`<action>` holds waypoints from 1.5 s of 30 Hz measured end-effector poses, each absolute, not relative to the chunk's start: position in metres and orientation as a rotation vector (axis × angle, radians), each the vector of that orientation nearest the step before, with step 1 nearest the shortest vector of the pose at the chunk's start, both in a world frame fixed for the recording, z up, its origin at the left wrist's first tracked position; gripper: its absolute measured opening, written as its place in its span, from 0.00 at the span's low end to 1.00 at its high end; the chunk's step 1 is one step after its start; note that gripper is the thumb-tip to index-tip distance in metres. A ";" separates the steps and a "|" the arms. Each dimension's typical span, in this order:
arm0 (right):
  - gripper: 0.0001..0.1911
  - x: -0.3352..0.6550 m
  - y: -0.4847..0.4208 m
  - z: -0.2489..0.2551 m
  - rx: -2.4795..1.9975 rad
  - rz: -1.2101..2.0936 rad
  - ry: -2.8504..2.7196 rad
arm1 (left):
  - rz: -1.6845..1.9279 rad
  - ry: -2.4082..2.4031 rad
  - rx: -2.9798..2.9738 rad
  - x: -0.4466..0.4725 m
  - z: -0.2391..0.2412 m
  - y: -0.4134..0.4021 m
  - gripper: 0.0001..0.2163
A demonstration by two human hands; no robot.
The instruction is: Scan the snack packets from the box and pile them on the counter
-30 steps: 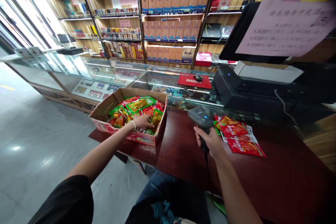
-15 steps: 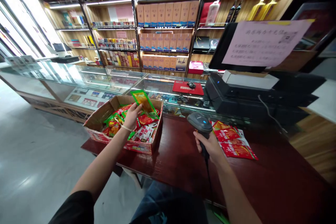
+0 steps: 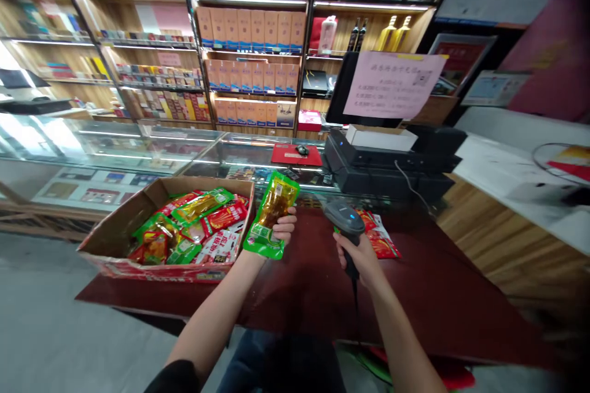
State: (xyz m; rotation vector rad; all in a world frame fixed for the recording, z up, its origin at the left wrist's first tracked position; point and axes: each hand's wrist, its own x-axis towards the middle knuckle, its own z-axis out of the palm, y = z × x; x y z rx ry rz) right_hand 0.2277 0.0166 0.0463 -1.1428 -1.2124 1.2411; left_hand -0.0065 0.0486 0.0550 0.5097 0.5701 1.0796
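Note:
My left hand [image 3: 284, 227] is closed on a green-edged, vacuum-packed snack packet [image 3: 273, 212], with brown food showing through its clear window. The packet is raised above the dark red table [image 3: 304, 282], to the right of an open cardboard box [image 3: 161, 271]. Several red, green and white snack packets [image 3: 203, 221] fill that box. Wrapped around a black barcode scanner [image 3: 345, 224], my right hand [image 3: 362, 255] holds it upright, a short way right of the packet. Behind the scanner lie red and white snack packets [image 3: 381, 239], partly hidden by it.
A glass display counter [image 3: 193, 156] runs behind the table, with a red mat [image 3: 296, 155] and a mouse on it. A monitor with a pink paper notice [image 3: 391, 86] stands above a black cash drawer [image 3: 382, 166]. Shelves of boxed goods [image 3: 251, 77] line the wall.
My left hand has lifted the green packet out over the box's right side, toward the scanner. The view has turned right. My right hand still grips the scanner.

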 end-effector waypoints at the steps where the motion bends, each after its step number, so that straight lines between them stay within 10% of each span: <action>1: 0.22 0.234 0.016 0.045 -1.156 1.219 -1.197 | 1.050 0.519 0.458 0.001 0.050 0.049 0.09; 17: 0.21 0.302 -0.015 0.037 -1.453 1.369 -1.382 | 0.483 0.189 0.069 0.061 -0.049 0.079 0.10; 45: 0.21 0.401 -0.030 -0.002 -1.268 1.064 -0.760 | 0.764 1.082 0.746 0.224 -0.042 0.156 0.10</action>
